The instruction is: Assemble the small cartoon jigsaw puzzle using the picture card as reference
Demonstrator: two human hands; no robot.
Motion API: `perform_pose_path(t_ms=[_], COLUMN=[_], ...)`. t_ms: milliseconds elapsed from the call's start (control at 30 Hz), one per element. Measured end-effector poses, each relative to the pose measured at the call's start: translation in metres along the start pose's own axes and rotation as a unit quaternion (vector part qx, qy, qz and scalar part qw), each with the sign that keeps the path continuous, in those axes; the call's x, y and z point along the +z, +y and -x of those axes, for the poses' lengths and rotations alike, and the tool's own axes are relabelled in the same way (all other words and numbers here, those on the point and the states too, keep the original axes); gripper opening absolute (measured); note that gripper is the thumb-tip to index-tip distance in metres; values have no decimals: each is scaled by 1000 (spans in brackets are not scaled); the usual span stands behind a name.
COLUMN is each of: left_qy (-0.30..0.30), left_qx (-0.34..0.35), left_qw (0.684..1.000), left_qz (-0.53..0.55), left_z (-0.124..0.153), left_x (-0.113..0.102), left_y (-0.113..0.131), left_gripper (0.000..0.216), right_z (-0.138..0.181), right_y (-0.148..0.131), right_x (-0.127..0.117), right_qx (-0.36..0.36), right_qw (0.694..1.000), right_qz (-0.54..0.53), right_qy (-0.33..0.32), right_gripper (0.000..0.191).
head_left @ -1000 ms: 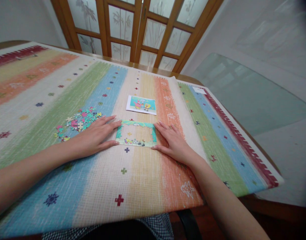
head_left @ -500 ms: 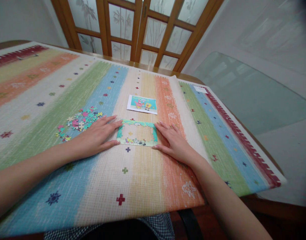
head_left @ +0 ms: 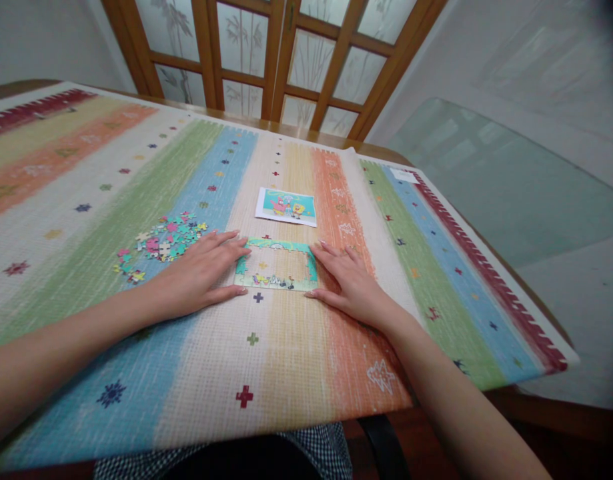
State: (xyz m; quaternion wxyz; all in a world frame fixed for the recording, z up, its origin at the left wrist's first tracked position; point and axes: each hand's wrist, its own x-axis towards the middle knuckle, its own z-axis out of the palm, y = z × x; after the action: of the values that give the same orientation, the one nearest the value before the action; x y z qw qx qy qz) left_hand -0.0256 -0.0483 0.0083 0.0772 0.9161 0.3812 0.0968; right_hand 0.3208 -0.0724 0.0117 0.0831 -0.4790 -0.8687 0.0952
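Observation:
A rectangular jigsaw puzzle border (head_left: pixel 273 285) lies flat on the striped tablecloth, joined on all four sides, with cloth showing through its middle. My left hand (head_left: pixel 201 270) rests at its left end, fingertips on the upper left corner and thumb along the lower left edge. At the right end, my right hand (head_left: pixel 349 280) touches the corners with fingers and thumb spread apart. Both hands are open and flat, pressing against the border from either side. Beyond my left hand lies a heap of loose puzzle pieces (head_left: pixel 166 235), pink, teal and yellow, partly hidden by that hand.
A small printed cartoon picture (head_left: pixel 287 205) lies just beyond the border. The striped tablecloth (head_left: pixel 296 373) covers the table, its near edge above my lap. A white label (head_left: pixel 404 176) is at the far right. Glazed wooden doors (head_left: pixel 276 60) stand behind the table.
My left hand has shifted slightly to the right, its fingers and thumb reaching further over the border's left end. My right hand stays in place. The whole view has moved very slightly.

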Motion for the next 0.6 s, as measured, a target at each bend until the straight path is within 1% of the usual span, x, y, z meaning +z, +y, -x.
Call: perform_pose_path(t_ms=[233,600], left_qy=[-2,12], left_qx=[-26,-57], left_qw=[1000,998], left_qz=[17,16], left_z=[-4,-6], left_x=[3,5], left_y=[8,16], left_gripper=[65,58], right_z=[0,-1], right_y=[-1,-2], right_x=[1,3], right_qx=[5,5], right_qw=[1000,1000], right_qz=[-2,3], right_qy=[2,15], right_gripper=[85,81])
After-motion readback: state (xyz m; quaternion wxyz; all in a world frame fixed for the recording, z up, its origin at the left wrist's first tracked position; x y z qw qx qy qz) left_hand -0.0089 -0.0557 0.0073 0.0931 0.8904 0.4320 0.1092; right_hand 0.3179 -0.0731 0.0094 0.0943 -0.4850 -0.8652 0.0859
